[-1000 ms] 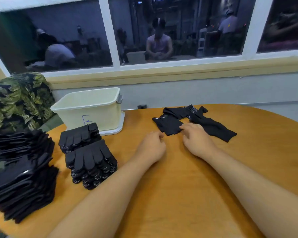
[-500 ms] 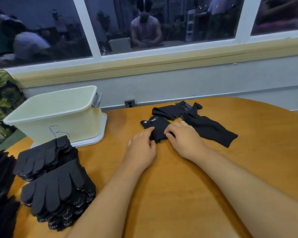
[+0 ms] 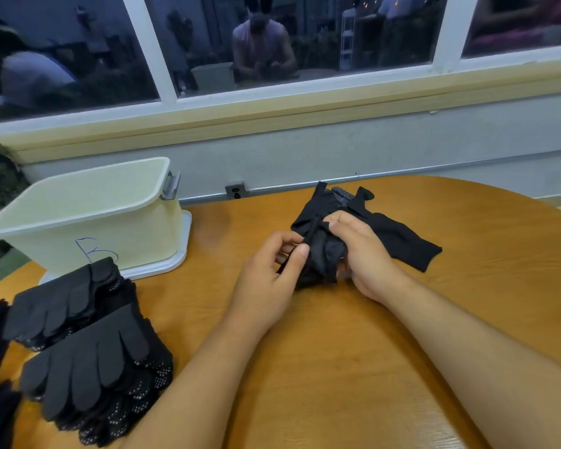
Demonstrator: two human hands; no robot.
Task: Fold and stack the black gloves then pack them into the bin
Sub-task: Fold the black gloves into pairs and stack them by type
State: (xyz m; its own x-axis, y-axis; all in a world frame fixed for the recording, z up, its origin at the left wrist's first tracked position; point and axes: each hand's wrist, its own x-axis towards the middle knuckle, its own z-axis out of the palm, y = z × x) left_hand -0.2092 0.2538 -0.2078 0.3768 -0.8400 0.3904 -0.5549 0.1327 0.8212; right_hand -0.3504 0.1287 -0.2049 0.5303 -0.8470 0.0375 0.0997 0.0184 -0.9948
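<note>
The fingers (image 3: 300, 254) of the left hand (image 3: 266, 280) are curled and pinch the bunched black glove (image 3: 321, 254) at its left edge, with the thumb on top. The right hand (image 3: 366, 257) grips the same glove from the other side, its fingers bent over the upper edge. The glove is between both hands, near the middle of the tabletop (image 3: 337, 367); I cannot tell if it touches the wood. At two o'clock from the hands, more loose gloves (image 3: 402, 241) lie flat, just behind the held one. At ten o'clock stands the cream bin (image 3: 88, 215), with a blue mark on its wall. At eight o'clock are two stacks of folded gloves (image 3: 91, 361), one behind the other.
</note>
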